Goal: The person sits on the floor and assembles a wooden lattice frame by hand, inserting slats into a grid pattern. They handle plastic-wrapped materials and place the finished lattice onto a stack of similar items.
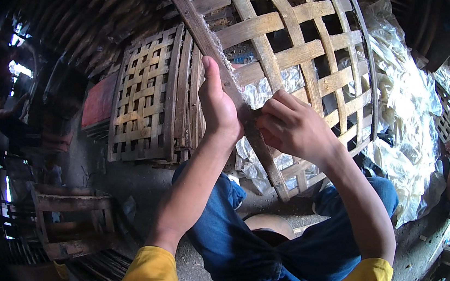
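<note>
A tray of woven bamboo strips [298, 55] leans tilted in front of me, its wooden side bar [197, 28] running down toward my knees. Pale residue clings along that bar's inner edge. My left hand [219, 107] grips the bar at mid-length, thumb stretched up along it, its fingers hidden behind the wood. Just below and to the right, my right hand [298, 123] is closed against the same bar with curled fingers. Something dark shows at its fingertips, too small to make out.
Similar woven trays [143, 96] stand stacked at left, beside a red panel [99, 100]. Crumpled translucent plastic sheets [405, 99] pile up at right. A wooden crate-like frame [73, 201] sits lower left. A rounded pale object [270, 223] lies between my legs. Another person's arm [12, 107] shows far left.
</note>
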The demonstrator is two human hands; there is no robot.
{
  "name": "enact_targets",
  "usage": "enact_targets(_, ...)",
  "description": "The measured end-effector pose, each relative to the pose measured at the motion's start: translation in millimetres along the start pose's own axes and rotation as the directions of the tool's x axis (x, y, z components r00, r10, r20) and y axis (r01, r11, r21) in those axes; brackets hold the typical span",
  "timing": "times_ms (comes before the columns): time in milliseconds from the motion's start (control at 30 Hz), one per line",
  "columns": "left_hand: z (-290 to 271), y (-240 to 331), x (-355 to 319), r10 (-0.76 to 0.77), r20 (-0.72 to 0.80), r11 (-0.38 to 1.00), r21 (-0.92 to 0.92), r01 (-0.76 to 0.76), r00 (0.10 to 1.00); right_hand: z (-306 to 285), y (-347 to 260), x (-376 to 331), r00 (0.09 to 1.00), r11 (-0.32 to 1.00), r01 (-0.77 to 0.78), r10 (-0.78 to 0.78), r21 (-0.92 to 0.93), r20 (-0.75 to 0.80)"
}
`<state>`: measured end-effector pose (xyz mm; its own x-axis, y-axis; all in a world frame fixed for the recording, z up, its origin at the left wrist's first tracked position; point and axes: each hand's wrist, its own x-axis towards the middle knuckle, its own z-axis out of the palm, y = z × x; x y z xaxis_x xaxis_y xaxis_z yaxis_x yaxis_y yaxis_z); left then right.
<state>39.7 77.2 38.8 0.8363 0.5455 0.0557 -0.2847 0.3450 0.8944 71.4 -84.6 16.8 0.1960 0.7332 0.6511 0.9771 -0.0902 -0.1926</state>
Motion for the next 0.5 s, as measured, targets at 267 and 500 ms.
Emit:
enact_targets(267, -8.3, -9.0, 8.4, -0.009, -0.04, 0.999, 0.047, 0.011, 0.999, -0.2, 1.2, 7.5, 1.0, 0.999, 0.005, -0.005, 0.041, 0.008)
enact_targets(500, -11.5, 3.1, 19.5, 0.037, -0.185, 0.999, -0.011, -0.04, 0.982, -70.5, 54.0, -31.0, 0.805, 0.869, -0.384, 0.48, 0.312, -0.348)
